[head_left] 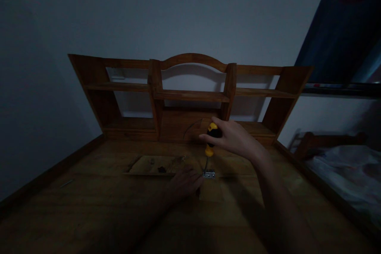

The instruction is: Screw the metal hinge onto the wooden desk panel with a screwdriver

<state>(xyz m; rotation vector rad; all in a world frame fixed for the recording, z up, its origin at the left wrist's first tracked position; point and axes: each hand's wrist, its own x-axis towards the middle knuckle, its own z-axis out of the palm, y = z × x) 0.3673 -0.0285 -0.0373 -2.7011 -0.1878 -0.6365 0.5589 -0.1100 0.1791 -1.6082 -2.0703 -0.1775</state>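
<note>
My right hand [235, 139] grips a yellow and black screwdriver [210, 143] by its handle, held upright with the tip down on a small metal hinge [208, 174] on the wooden desk [89, 206]. My left hand [185, 182] rests on the desk just left of the hinge, fingers touching it or close to it. The room is dim and details are hard to make out.
A wooden hutch with shelves [190, 95] stands at the back of the desk against the wall. A shallow rectangular recess [156, 165] in the desktop holds small bits. A bed with white bedding [342, 166] lies at the right.
</note>
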